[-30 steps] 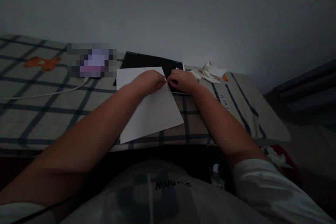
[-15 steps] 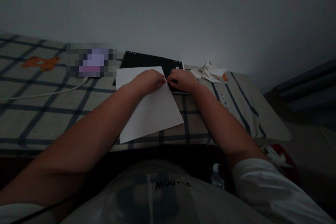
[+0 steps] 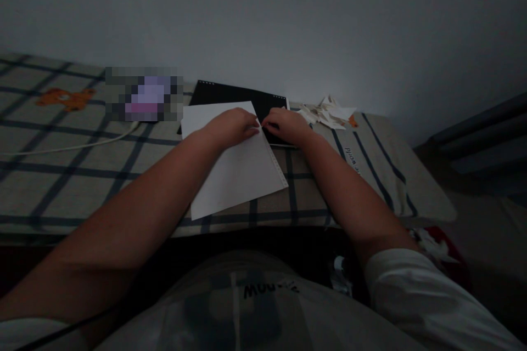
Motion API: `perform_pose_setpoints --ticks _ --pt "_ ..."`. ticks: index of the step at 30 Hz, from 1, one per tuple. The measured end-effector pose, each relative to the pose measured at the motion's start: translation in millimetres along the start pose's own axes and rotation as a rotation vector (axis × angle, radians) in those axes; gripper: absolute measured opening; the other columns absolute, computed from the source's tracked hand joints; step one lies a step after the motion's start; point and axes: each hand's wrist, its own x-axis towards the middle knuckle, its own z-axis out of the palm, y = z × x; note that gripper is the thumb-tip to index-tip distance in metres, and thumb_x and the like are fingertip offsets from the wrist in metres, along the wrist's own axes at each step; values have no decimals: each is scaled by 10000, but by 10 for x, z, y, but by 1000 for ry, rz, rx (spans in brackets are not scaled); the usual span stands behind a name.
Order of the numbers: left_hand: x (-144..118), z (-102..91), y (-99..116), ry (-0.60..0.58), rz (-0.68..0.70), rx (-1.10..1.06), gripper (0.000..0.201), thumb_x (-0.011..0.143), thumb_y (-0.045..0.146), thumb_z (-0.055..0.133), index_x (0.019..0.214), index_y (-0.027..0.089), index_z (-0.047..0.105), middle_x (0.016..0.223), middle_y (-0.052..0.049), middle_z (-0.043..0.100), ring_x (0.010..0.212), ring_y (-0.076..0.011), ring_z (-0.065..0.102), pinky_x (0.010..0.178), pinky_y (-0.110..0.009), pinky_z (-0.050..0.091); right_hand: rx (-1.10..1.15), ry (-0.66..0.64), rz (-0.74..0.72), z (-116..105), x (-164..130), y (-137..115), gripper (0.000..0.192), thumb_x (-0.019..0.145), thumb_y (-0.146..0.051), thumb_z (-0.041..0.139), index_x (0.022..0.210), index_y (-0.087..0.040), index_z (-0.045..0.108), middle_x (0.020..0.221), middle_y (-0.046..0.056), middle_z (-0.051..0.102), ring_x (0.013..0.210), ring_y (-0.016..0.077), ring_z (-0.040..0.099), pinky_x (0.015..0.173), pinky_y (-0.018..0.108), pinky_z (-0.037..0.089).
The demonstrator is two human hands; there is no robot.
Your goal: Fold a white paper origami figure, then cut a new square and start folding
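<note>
Pinching the edge of one white sheet (image 3: 230, 175), the right hand (image 3: 284, 125) is bringing thumb and forefinger together right beside the fingertips of the left hand (image 3: 233, 127), which is lying over the sheet with a small gap showing between thumb and finger; whether the left is gripping or only pressing, I cannot tell. Compared with half a second ago, the sheet is sitting slightly farther toward the wall (image 3: 263, 22), its near corners raised in view, while the right hand is staying nearly where it was. The sheet is spreading under the left fingers and toward the body, its row of small holes running nearer from the fingertips. Just beyond the fingers, one black cover (image 3: 230, 94) is lying partly under the sheet. Everything is resting on a checked cloth (image 3: 90, 170), in a dim room with a plain grey wall behind. Right of the fingers, a heap of torn paper (image 3: 327, 114), too tangled for counting, is lying beside one orange scrap (image 3: 352, 120). Farther left, one pixelated purple object (image 3: 146, 101) is lying near one pale cable (image 3: 99, 141), and one flat orange piece (image 3: 72, 100) is resting beyond them.
</note>
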Motion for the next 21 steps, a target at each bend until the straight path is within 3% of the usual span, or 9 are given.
perform_pose_setpoints --ticks 5,9,21 --pt "17 20 -20 16 90 -55 436 1051 334 460 1257 247 833 1313 -67 809 1265 -243 725 1102 -335 495 11 20 -5 28 9 15 311 1050 -217 512 1168 -222 801 1202 95 741 1112 237 634 858 350 451" --pt "20 17 -23 23 110 -68 438 1051 337 454 1223 253 848 1277 -69 821 1224 -246 740 1073 -340 506 11 32 -7 20 5 -19 333 1047 -217 514 1238 -231 786 1205 87 743 1110 235 635 849 345 452" --pt "8 -18 20 -15 34 -62 443 1044 346 452 1228 233 838 1301 -77 812 1247 -240 735 1050 -325 495 12 -11 -12 21 27 -36 283 1046 -223 517 1171 -190 769 1209 123 745 1105 253 649 860 363 467"
